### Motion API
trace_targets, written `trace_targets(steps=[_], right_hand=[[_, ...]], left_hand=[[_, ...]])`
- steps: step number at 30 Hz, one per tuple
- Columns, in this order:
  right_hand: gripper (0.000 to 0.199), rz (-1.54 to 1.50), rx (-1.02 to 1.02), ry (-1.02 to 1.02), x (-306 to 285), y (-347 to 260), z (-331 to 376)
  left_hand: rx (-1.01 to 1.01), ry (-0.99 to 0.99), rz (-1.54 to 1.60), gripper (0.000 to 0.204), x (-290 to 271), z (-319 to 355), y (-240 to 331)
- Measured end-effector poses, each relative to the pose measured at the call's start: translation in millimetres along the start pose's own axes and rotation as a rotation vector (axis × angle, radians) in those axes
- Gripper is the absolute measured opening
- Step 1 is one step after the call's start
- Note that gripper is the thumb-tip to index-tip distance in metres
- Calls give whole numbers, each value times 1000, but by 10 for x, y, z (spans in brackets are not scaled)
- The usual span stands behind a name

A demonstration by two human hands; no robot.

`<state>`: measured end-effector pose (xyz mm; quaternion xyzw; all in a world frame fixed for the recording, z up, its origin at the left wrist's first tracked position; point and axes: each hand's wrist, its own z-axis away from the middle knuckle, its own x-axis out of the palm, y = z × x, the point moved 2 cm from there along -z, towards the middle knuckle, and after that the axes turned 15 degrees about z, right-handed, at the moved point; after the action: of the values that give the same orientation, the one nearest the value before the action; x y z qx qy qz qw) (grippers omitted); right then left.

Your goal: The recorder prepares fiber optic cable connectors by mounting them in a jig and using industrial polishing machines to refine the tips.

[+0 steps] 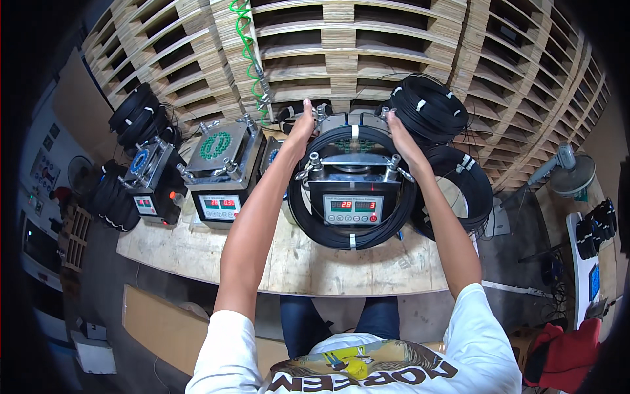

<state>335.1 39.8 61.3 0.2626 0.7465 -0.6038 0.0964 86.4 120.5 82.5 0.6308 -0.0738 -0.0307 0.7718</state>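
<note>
Circling a lit display [355, 210] sits a white-tied black coil [321, 233]; left grip [303, 126], right grip [403, 141] unclear.

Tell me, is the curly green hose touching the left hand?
Apart: the head view shows the green hose hanging left of the left hand, with a clear gap between them.

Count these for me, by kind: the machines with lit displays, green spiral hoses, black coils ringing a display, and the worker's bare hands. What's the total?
Machines with lit displays: 3 (left machine, middle machine, right machine)
Green spiral hose: 1
Black coil ringing a display: 1
Bare hands: 2 (left hand, right hand)
Total: 7
</note>
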Motion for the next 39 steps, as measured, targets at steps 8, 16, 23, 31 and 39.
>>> trace_targets(steps=[8, 16, 23, 31, 39], right_hand=[[67, 79, 34, 17, 53, 22, -233], [79, 173, 184, 131, 55, 197, -268], [78, 257, 182, 111, 44, 30, -206], [82, 193, 113, 130, 51, -283, -9], [79, 325, 170, 104, -19, -95, -66]], left_hand=[[-22, -58, 45, 80, -271, -201, 1], [219, -107, -143, 103, 103, 101, 48], [209, 19, -145, 98, 56, -211, -76], [221, 48, -144, 104, 70, -220, -75], [189, 12, -183, 104, 155, -110, -31]])
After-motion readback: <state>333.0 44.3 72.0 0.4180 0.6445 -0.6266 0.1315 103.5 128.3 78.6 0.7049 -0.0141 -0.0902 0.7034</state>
